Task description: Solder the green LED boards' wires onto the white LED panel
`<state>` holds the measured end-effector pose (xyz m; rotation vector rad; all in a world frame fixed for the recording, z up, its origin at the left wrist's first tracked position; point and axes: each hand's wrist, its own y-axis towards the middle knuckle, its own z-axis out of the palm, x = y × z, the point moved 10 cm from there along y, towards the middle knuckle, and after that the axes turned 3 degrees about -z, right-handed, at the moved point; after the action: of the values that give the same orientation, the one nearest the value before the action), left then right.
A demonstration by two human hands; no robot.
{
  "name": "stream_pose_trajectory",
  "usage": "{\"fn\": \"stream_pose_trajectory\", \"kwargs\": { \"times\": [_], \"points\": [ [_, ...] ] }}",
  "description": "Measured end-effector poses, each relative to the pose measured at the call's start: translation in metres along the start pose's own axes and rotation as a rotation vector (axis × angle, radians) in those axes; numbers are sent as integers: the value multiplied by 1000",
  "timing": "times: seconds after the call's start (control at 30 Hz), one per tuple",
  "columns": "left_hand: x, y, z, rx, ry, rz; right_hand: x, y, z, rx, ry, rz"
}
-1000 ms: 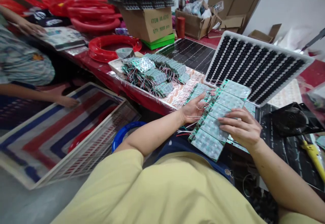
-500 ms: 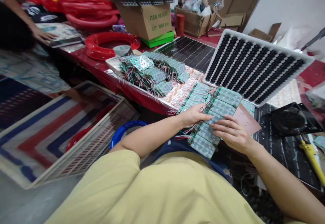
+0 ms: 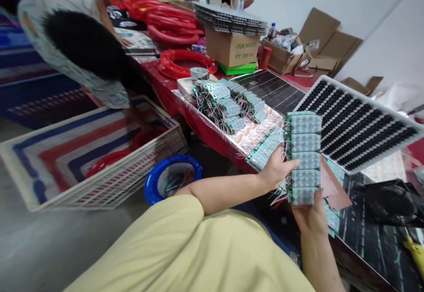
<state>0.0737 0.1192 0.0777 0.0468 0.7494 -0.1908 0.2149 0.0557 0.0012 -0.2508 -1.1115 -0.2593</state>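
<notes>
I hold up a panel of several joined green circuit boards [image 3: 304, 142] with clear domes on its face and wires along its left edge. My left hand [image 3: 275, 170] is closed on that edge, thumb on the front and fingers hidden. My right hand [image 3: 310, 216] grips the bottom end, its thumb at the lower right corner and its other fingers behind. More wired boards [image 3: 265, 149] lie on the table just beyond my left hand. Stacked wired boards [image 3: 232, 106] sit farther back. A copper-coloured sheet [image 3: 338, 191] lies right of the panel.
A white-framed tray of black parts [image 3: 361, 124] leans at the right, near a black fan [image 3: 391, 201] and yellow tool [image 3: 414, 252]. Left are a white crate [image 3: 109, 199] and blue tub [image 3: 150, 186]. Red hoses [image 3: 172, 20] pile behind; two other people stand nearby.
The panel has turned from slanted to nearly upright and been raised. My right hand has shifted from its right side to the bottom end. My view has swung left.
</notes>
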Motion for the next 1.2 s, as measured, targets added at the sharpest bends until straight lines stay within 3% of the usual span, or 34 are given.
{"fn": "stream_pose_trajectory", "kwargs": {
  "times": [0.43, 0.73, 1.2],
  "points": [
    [-6, -17, -8, 33, 151, 53, -17, 0, -8, -41, 16, 60],
    [-6, -21, -3, 78, 175, 64, -18, -3, -11, -63, 22, 75],
    [8, -22, -5, 141, 371, 55, -21, -6, -22, -139, 68, 124]
  ]
}}
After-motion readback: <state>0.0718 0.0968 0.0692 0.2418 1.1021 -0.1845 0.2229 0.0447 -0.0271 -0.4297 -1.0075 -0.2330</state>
